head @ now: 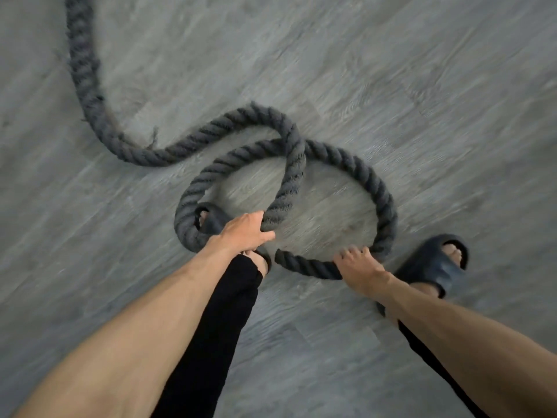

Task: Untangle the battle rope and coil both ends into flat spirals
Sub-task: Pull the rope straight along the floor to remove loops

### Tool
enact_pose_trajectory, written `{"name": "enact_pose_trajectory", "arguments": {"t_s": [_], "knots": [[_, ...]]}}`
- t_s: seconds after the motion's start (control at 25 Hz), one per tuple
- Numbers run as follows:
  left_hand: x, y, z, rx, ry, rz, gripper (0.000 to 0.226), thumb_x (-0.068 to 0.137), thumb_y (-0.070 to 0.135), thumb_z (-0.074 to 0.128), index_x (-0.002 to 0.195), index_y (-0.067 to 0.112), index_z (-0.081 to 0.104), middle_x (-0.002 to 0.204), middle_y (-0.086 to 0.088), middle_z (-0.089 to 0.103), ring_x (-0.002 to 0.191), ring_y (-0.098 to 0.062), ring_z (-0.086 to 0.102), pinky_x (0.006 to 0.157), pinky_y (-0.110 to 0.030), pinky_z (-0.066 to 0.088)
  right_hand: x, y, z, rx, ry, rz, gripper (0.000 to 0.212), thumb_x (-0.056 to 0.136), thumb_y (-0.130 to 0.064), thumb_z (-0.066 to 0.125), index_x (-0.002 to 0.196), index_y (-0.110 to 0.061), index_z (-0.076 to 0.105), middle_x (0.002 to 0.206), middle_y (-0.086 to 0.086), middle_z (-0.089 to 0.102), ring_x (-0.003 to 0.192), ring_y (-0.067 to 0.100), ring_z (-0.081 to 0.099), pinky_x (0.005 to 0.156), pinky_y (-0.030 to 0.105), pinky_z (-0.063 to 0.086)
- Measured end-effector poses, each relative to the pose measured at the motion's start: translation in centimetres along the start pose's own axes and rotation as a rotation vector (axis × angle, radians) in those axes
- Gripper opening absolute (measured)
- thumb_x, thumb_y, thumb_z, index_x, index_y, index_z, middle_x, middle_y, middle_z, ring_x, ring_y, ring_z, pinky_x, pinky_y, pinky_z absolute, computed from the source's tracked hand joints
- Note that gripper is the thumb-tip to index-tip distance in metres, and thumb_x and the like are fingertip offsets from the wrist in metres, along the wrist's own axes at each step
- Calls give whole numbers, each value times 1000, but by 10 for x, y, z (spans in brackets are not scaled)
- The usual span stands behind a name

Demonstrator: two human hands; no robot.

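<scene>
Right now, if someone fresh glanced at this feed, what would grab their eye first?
The thick dark battle rope dominates, snaking in from the upper left and crossing over itself in a loose loop at the centre of the grey wood-look floor. Next, the two bare hands low in the loop: the left hand grips the crossing strand, the right hand presses the rope near its cut end. Black slides flank it.

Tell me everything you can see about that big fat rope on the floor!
The battle rope is thick, dark grey and twisted from fat strands, a bit fuzzy and frayed in spots. It snakes in from the top left across the grey wood-look floor, then curls into a loose loop that crosses over itself. The left hand grips the strand lifted over the loop; the right hand presses near the cut end. The loop's left side lies against a black slide sandal.
</scene>
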State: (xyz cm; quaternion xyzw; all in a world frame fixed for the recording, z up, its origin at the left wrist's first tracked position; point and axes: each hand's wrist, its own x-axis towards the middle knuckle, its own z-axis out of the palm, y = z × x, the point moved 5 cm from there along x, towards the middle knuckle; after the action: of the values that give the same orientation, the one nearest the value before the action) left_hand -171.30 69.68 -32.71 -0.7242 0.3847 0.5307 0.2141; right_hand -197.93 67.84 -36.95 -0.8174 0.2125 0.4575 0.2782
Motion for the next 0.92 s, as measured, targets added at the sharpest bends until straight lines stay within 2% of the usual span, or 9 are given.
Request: {"name": "enact_pose_trajectory", "arguments": {"t_s": [0.08, 0.2, 0.28, 0.32, 0.44, 0.52, 0.56, 0.64, 0.92], "knots": [[-36, 30, -43, 22, -242, -90, 43, 74, 51, 60, 97, 15, 58, 66, -3, 74, 64, -23, 74, 80, -42, 60, -48, -6, -40, 307, -135, -100, 24, 98, -23, 55, 120, -15, 60, 121, 7, 62, 117, 30, 60, 90, 36, 45], [-89, 103, -117, 126, -495, -168, 51, 78, 49, 69, 101, 4, 65, 78, -12, 76, 73, -28, 75, 81, -45, 61, -116, -2, -121, 895, -449, -92, 12, 92, -34, 69, 100, -25, 66, 98, -5, 65, 103, 23, 60, 84, 32, 45], [-107, 159, -171, 164, -266, -50, 40, 82, 41, 74, 99, 6, 67, 89, -12, 76, 85, -30, 73, 88, -44, 58, -143, 14, -173, 1337, -588, -60, 35, 93, -36, 66, 118, -12, 63, 110, 4, 68, 105, 26, 62, 92, 39, 46], [-113, 188, -202, 187, 1, 54, 32, 86, 34, 71, 104, 8, 65, 98, -10, 73, 92, -30, 69, 90, -41, 55, -153, 28, -200, 1520, -553, -59, 39, 95, -37, 62, 119, -6, 62, 109, 9, 71, 102, 26, 65, 94, 41, 48], [-136, 256, -283, 48, 738, 357, 19, 100, 20, 48, 112, 8, 57, 109, -9, 64, 99, -24, 59, 83, -33, 44, -159, 93, -266, 2190, -60, 82, 31, 104, -28, 52, 112, 0, 63, 97, 19, 72, 82, 27, 71, 74, 38, 58], [-133, 272, -295, -51, 765, 434, 22, 101, 23, 43, 110, 9, 57, 106, -10, 63, 97, -24, 59, 78, -31, 40, -159, 144, -284, 2560, 505, 360, 21, 105, -20, 48, 115, -4, 58, 98, 18, 68, 77, 26, 69, 63, 30, 60], [-126, 272, -289, -82, 737, 435, 23, 101, 25, 43, 110, 8, 57, 106, -11, 62, 98, -25, 58, 78, -32, 39, -161, 165, -285, 2608, 747, 500, 24, 105, -19, 44, 122, -7, 56, 102, 16, 67, 83, 25, 70, 69, 30, 61], [-106, 256, -254, -148, 682, 397, 26, 101, 28, 44, 110, 8, 57, 108, -13, 62, 102, -29, 58, 81, -34, 39, -159, 191, -272, 2482, 909, 661, 40, 106, -23, 36, 138, -5, 51, 126, 14, 65, 112, 27, 67, 98, 38, 54], [-39, 202, -55, 131, 294, 256, 62, 89, 52, 60, 138, 19, 40, 137, -9, 49, 128, -29, 42, 104, -48, 34, -143, 203, -155, 1476, 637, 780, 50, 102, -16, 44, 151, -10, 37, 146, 16, 51, 134, 34, 47, 112, 40, 37]]}}
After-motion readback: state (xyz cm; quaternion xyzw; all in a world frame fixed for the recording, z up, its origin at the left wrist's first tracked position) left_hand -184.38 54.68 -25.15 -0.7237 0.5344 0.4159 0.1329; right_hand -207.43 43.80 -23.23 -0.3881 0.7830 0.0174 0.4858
